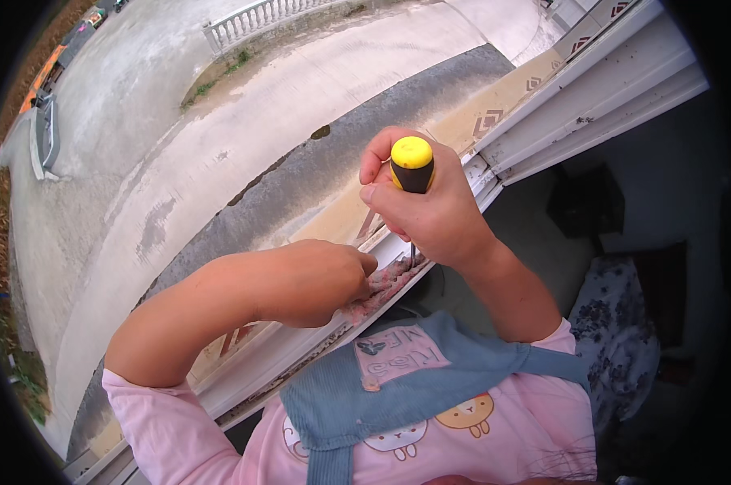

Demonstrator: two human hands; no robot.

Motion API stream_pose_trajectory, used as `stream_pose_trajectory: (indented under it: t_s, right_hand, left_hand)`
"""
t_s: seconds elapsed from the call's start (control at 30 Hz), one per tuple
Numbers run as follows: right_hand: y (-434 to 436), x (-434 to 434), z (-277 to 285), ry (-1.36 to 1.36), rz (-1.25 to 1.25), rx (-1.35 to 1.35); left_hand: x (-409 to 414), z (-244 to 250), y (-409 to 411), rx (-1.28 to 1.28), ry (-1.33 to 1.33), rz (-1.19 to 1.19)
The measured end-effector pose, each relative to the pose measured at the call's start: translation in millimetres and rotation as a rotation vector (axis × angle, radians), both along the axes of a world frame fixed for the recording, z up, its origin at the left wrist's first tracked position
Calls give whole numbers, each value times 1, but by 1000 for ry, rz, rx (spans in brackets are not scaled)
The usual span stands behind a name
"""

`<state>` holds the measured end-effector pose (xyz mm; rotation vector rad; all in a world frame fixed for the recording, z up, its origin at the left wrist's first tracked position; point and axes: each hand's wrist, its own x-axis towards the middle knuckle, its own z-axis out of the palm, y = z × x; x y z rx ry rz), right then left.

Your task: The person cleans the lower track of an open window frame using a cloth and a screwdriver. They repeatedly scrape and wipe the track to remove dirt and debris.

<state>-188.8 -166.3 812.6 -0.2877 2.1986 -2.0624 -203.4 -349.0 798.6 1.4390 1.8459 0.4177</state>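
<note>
My right hand [447, 203] grips a screwdriver [412, 160] with a yellow and black handle, held upright. Its thin metal shaft points down, and the tip meets a dirty pink and grey cloth [387, 288] in the track of a white window frame [293, 351]. To the left of the shaft, my left hand [317, 282] is curled over the same cloth with its knuckles up. The fingertips of that hand are mostly hidden beneath it. Dark grime lines parts of the track.
A white sliding window sash [590, 91] stands at the upper right. Beyond the frame runs a patterned beige ledge [456, 133], with a concrete yard [159, 151] and a white balustrade [268, 21] outside. Patterned fabric [611, 339] lies in the dim room at right.
</note>
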Motion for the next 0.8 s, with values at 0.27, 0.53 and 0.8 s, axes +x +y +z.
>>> stream_pose_trajectory:
  t_s: [0.27, 0.53, 0.8]
  right_hand:
    - [-18, 5, -3, 95, 73, 43]
    - [-26, 8, 0, -55, 133, -45]
    - [-42, 18, -9, -275, 183, -337]
  left_hand:
    - [8, 6, -10, -67, -37, 8]
    - [19, 12, -20, -156, -100, 69]
    - [21, 8, -45, -409, -274, -52]
